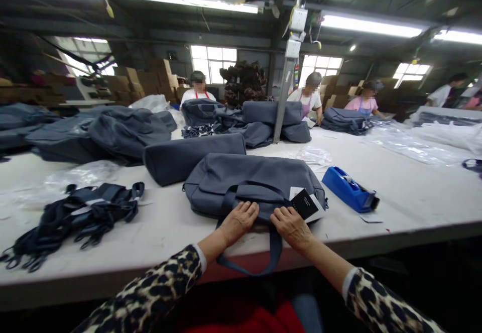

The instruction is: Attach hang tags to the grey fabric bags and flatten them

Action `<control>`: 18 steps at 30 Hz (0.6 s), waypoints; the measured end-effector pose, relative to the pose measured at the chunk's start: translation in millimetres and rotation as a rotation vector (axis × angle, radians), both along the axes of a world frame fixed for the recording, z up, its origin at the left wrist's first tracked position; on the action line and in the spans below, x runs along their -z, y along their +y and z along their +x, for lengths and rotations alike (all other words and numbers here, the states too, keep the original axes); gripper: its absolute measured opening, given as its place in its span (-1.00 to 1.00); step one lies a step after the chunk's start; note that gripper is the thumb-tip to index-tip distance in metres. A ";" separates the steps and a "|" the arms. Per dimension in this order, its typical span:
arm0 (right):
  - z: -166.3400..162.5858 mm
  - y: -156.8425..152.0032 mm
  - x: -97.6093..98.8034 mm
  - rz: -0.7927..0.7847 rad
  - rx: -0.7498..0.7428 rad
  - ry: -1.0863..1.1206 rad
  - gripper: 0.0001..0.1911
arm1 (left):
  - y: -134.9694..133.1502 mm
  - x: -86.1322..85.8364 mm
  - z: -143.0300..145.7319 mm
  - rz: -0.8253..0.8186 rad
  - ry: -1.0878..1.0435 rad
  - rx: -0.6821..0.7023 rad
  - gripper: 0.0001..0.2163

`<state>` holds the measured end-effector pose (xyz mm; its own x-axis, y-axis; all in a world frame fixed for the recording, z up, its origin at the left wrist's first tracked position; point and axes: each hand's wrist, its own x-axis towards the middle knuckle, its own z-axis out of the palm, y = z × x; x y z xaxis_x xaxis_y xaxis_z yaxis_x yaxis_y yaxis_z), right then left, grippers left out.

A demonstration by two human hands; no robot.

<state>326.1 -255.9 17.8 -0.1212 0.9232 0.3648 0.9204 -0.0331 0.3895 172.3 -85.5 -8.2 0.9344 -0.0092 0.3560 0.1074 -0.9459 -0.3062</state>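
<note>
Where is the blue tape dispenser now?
The blue tape dispenser lies on the white table, right of the grey bag under both hands.

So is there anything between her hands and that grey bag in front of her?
Nothing visible. The left hand and right hand rest directly on the flat grey fabric bag; its black paper tag lies just beside the right fingers.

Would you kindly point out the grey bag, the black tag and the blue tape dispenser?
grey bag (248,175): head view, middle of its top panel.
black tag (304,204): head view, centre of the card.
blue tape dispenser (344,188): head view, its blue body.
</note>
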 end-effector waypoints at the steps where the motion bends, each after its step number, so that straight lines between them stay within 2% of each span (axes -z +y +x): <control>1: -0.7 1.2 1.1 0.007 0.011 0.001 -0.87 | -1.8 2.4 4.5 0.002 0.000 -0.023 -0.62; 3: -3.3 2.1 0.8 0.026 0.036 0.006 -0.87 | -6.3 3.7 11.6 -0.006 0.006 -0.053 -0.65; 5: -8.0 -3.0 -4.7 0.057 0.055 0.008 -0.79 | -8.7 -2.6 15.7 -0.013 0.009 -0.052 -0.68; 8: -16.1 -28.4 -22.8 0.190 0.012 0.060 -0.58 | -5.8 -33.9 17.5 -0.014 -0.010 -0.028 -0.70; 10: -17.7 -54.4 -39.8 0.334 -0.047 0.143 -0.55 | -1.1 -70.8 17.7 -0.052 -0.031 -0.015 -0.70; 14: -1.7 -100.0 -82.7 0.608 -0.023 0.306 -0.59 | 8.8 -166.0 16.0 -0.161 -0.101 -0.001 -0.71; 16: 12.0 -110.4 -106.8 0.669 0.026 0.337 -0.58 | 12.8 -209.7 11.9 -0.217 -0.116 0.019 -0.70; 18: 23.8 -113.9 -128.9 0.676 0.054 0.355 -0.58 | 15.9 -242.1 4.9 -0.275 -0.078 0.053 -0.69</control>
